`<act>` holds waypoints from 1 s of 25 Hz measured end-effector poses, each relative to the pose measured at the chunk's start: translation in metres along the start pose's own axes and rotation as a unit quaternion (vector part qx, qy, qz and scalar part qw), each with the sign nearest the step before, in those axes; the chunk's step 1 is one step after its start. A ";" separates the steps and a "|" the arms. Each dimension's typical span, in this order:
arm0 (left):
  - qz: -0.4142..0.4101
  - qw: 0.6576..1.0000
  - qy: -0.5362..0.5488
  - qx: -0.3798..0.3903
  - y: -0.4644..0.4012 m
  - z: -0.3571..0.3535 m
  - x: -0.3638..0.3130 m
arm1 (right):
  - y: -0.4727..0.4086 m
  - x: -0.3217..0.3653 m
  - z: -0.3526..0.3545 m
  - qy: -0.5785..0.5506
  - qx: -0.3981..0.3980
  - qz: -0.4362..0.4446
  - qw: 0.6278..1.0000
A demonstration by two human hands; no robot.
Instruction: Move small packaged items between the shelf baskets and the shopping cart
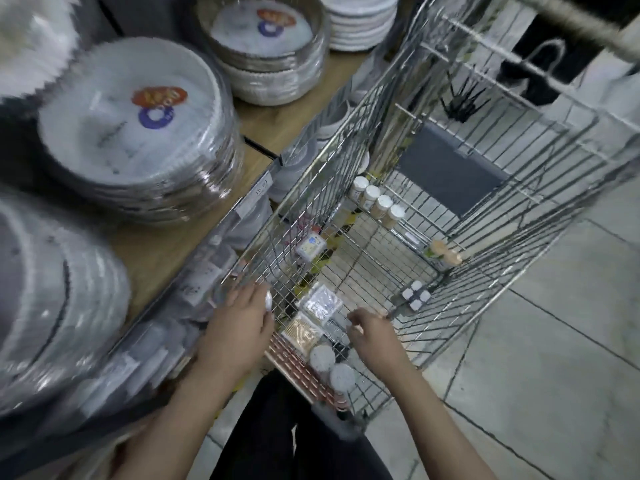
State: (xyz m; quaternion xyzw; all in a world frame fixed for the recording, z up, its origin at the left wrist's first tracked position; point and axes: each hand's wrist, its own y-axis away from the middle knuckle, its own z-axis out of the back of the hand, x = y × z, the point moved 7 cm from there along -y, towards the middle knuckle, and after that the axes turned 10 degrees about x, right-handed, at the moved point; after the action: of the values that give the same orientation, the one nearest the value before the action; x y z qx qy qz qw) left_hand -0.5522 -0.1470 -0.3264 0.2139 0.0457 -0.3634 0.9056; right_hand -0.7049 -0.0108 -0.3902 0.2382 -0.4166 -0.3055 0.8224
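Note:
The wire shopping cart [408, 140] stands right of the shelf, with several small packaged items on its floor: a row of white-capped bottles [377, 202], a clear toothpick box [300, 329], a clear flat pack [320, 303], round white-lidded tubs [332, 367] and a pack of small white-capped jars [415, 295]. My left hand [239, 323] is at the cart's left wall, fingers curled around a small white item [268, 301]. My right hand [369, 332] hovers inside the cart's near end, fingers curled; whether it pinches anything is blurred.
The wooden shelf [277, 123] on the left carries wrapped stacks of foil plates [138, 133] and round foil pans [270, 39]. Price tags line the shelf edge [221, 244]. A tiled floor [554, 341] lies right of the cart. Black hangers [464, 98] hang at the cart's far end.

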 end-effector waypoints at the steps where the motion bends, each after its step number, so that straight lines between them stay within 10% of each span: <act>1: -0.027 1.000 -0.011 0.005 0.014 0.005 -0.008 | 0.017 0.006 -0.001 0.034 0.000 0.016 0.999; 11: 0.142 0.964 0.225 0.014 0.202 0.013 0.065 | 0.128 0.105 -0.059 0.201 0.071 0.201 0.956; 25: 0.317 0.880 0.258 -0.240 0.559 0.093 0.237 | 0.315 0.387 -0.241 0.202 0.127 0.518 0.822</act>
State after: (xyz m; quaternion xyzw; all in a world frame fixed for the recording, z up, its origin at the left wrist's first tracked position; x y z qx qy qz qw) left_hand -0.0067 0.0232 -0.1006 0.0791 0.2933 0.0334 0.9522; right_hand -0.2286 -0.0287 -0.1079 0.1463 -0.3385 0.2760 0.8876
